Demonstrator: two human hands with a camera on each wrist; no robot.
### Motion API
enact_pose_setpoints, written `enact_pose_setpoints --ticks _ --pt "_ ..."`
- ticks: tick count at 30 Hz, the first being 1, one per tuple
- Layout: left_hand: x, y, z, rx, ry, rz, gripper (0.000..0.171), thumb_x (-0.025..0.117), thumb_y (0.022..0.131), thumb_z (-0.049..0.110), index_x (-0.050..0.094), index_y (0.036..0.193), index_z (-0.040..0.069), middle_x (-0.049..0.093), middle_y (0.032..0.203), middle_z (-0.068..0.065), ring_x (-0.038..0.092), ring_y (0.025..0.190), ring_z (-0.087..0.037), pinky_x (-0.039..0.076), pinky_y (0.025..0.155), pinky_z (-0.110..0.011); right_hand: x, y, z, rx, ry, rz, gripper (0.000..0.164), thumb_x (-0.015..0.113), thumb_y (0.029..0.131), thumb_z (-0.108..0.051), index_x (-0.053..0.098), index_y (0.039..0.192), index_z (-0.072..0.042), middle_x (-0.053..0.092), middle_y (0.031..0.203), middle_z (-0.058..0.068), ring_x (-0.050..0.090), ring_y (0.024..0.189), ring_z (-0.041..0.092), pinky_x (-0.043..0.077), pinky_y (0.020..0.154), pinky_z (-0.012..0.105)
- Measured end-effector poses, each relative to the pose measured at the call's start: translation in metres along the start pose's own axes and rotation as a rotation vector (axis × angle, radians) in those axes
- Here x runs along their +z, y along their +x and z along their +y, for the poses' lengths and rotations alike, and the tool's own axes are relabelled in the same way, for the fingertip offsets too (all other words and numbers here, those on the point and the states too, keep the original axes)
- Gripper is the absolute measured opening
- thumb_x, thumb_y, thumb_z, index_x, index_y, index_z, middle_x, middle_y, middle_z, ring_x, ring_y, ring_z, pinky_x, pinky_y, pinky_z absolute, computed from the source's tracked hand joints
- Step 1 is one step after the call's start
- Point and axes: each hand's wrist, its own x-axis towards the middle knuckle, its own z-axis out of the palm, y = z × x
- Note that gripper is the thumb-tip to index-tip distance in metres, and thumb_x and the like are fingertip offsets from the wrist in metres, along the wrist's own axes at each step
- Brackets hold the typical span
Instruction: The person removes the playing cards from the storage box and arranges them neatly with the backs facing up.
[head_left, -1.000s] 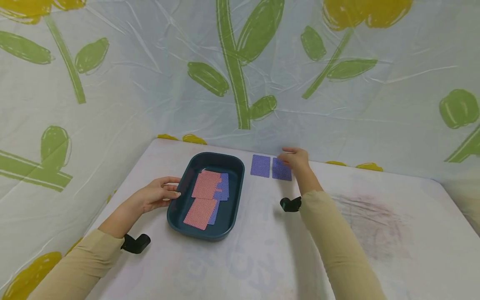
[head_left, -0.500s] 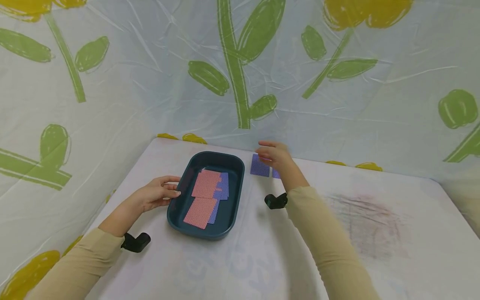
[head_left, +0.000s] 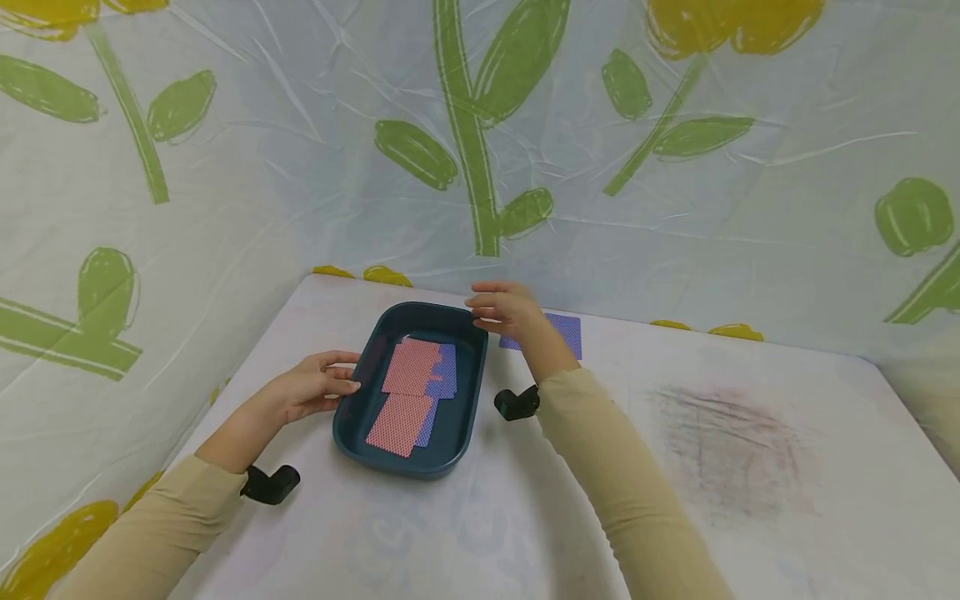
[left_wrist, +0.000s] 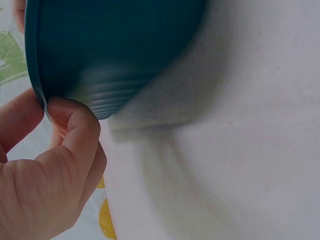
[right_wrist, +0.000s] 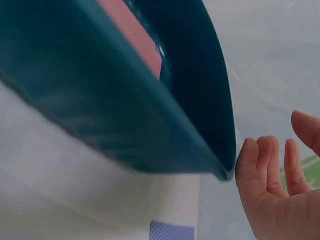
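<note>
A dark teal tray (head_left: 450,446) stands on the table at centre left. Inside lie red-patterned cards (head_left: 408,367) overlapping blue-patterned cards (head_left: 448,371). My left hand (head_left: 318,386) grips the tray's left side; in the left wrist view, thumb and fingers pinch the teal rim (left_wrist: 33,55). At the far right corner, my right hand (head_left: 510,312) has loosely bent fingers with nothing between them. In the right wrist view its index finger (right_wrist: 246,160) is right at the tray's corner; whether it touches, I cannot tell. Behind this hand, blue-patterned cards (head_left: 564,329) lie on the table, partly hidden.
The white table (head_left: 750,567) has a dark smudge (head_left: 727,450) on its right side. A flower-printed sheet (head_left: 315,167) rises behind and to the left. A black camera mount (head_left: 273,485) sits at the left wrist, another (head_left: 517,404) at the right.
My right hand has moved left from the right-hand blue card, over the other blue card, to the tray's far right corner. The left hand and tray have stayed in place.
</note>
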Motion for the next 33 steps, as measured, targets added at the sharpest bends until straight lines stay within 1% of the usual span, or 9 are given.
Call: enact_pose_setpoints --ticks 4,7,9,20,23,27,29,31,33 --pt "0.0 0.001 0.0 0.001 0.002 0.001 0.06 0.053 0.091 -0.002 0.022 0.142 -0.006 0.048 0.1 -0.008 0.055 0.088 -0.015 0.048 0.076 -0.027 0.015 0.001 0.004 0.011 -0.02 -0.027 0.049 0.062 0.084 0.004 0.051 0.131 -0.004 0.054 0.119 0.011 0.054 0.102 0.025 0.045 0.089 0.034" --pt "0.0 0.001 -0.001 0.004 0.006 0.002 0.06 0.054 0.09 -0.002 0.023 0.141 -0.006 0.049 0.1 -0.008 0.055 0.088 -0.015 0.048 0.076 -0.027 0.024 0.002 0.008 0.012 -0.022 -0.044 0.048 0.062 0.084 0.005 0.051 0.13 -0.003 0.054 0.122 0.013 0.051 0.114 0.03 0.044 0.091 0.037" --pt "0.0 0.001 -0.001 0.006 0.006 0.003 0.06 0.054 0.09 -0.001 0.023 0.141 -0.006 0.049 0.101 -0.009 0.056 0.088 -0.015 0.048 0.075 -0.027 0.03 0.003 0.01 0.013 -0.025 -0.049 0.05 0.063 0.083 0.005 0.051 0.131 -0.002 0.054 0.123 0.014 0.049 0.118 0.032 0.044 0.092 0.038" --pt "0.0 0.001 -0.002 0.008 0.005 0.007 0.059 0.055 0.09 -0.002 0.025 0.14 -0.007 0.05 0.098 -0.008 0.056 0.085 -0.014 0.048 0.073 -0.025 0.053 0.004 0.032 -0.016 -0.073 -0.083 0.047 0.063 0.082 0.008 0.053 0.128 0.002 0.05 0.13 0.018 0.05 0.115 0.032 0.038 0.099 0.04" --pt "0.0 0.001 -0.002 0.011 -0.001 0.004 0.059 0.055 0.09 -0.002 0.025 0.14 -0.007 0.05 0.096 -0.007 0.056 0.085 -0.013 0.048 0.073 -0.025 0.057 0.005 0.039 -0.038 -0.094 -0.101 0.046 0.062 0.082 0.01 0.054 0.126 0.004 0.051 0.128 0.021 0.053 0.109 0.032 0.038 0.099 0.041" --pt "0.0 0.002 -0.002 0.012 -0.007 0.002 0.058 0.055 0.09 -0.002 0.025 0.139 -0.007 0.05 0.096 -0.006 0.056 0.084 -0.013 0.048 0.072 -0.025 0.06 0.008 0.048 -0.111 -0.232 -0.124 0.042 0.063 0.08 0.01 0.057 0.121 0.005 0.059 0.112 0.021 0.057 0.086 0.022 0.044 0.091 0.04" --pt "0.0 0.002 -0.003 0.012 -0.008 0.003 0.058 0.054 0.09 -0.002 0.024 0.139 -0.007 0.049 0.096 -0.007 0.056 0.084 -0.013 0.048 0.072 -0.025 0.061 0.011 0.052 -0.166 -0.35 -0.133 0.04 0.065 0.078 0.01 0.06 0.118 0.005 0.061 0.1 0.017 0.054 0.077 0.016 0.047 0.083 0.037" --pt "0.0 0.002 -0.002 0.014 -0.008 0.002 0.058 0.054 0.09 -0.002 0.024 0.139 -0.008 0.05 0.097 -0.007 0.056 0.083 -0.012 0.048 0.072 -0.025 0.061 0.014 0.056 -0.221 -0.483 -0.132 0.039 0.068 0.076 0.009 0.062 0.114 0.004 0.059 0.089 0.011 0.05 0.072 0.014 0.047 0.072 0.031" --pt "0.0 0.002 -0.002 0.014 -0.009 0.001 0.058 0.054 0.09 -0.003 0.024 0.139 -0.008 0.05 0.096 -0.007 0.056 0.083 -0.012 0.048 0.071 -0.025 0.061 0.017 0.06 -0.27 -0.61 -0.125 0.038 0.071 0.074 0.007 0.064 0.111 0.002 0.057 0.087 0.008 0.049 0.071 0.013 0.045 0.064 0.026"
